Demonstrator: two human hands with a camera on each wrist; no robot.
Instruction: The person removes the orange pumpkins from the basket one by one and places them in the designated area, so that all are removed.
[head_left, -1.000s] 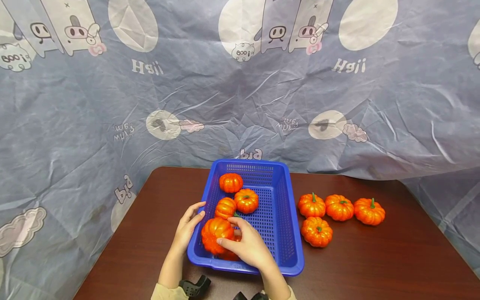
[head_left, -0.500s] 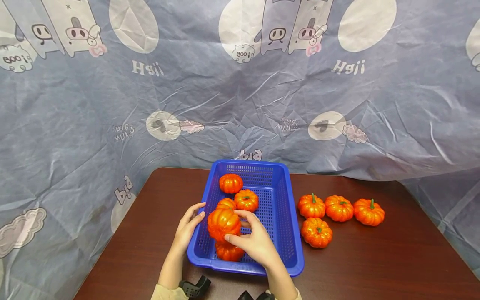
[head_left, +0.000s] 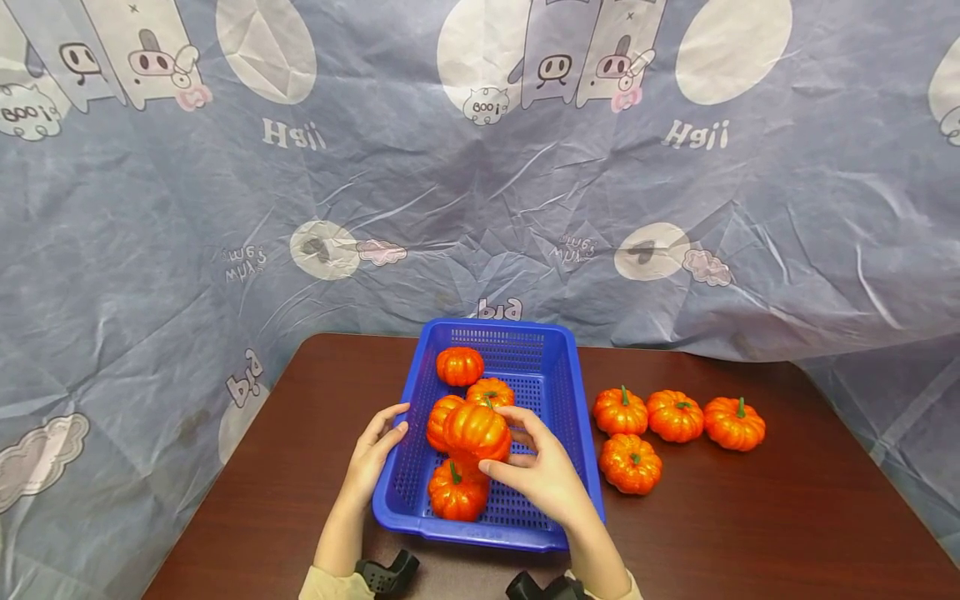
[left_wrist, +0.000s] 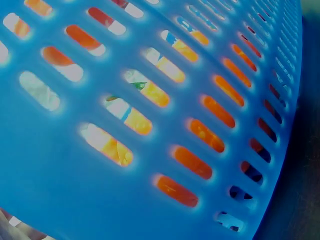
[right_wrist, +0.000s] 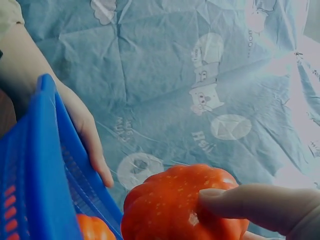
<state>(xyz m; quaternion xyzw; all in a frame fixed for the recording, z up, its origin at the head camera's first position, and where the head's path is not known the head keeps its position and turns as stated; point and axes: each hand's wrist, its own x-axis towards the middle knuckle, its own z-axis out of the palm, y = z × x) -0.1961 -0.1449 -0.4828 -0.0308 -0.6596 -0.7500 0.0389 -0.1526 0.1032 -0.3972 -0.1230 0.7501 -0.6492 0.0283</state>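
My right hand (head_left: 547, 475) pinches a small orange pumpkin (head_left: 477, 430) between thumb and fingers, holding it over the blue plastic basket (head_left: 491, 533). The right wrist view shows my thumb pressed on the held pumpkin (right_wrist: 180, 205). My left hand (head_left: 372, 458) grips the basket's left rim. Inside the basket, along its left half, lie several more pumpkins: one at the back (head_left: 460, 367), one partly covered by the held pumpkin, and one near the front (head_left: 457, 492) with its green stem up. Through the slotted basket wall (left_wrist: 75, 165), the left wrist view shows patches of orange.
On the brown table (head_left: 712, 517), right of the basket, sit several more pumpkins (head_left: 630, 464), most in a row with one in front. A grey printed cloth (head_left: 450, 192) hangs behind the table. Black straps (head_left: 388, 575) are on both wrists.
My right hand has carried its pumpkin from the basket's front left up and to the right, uncovering the front pumpkin. My left hand has stayed on the rim.
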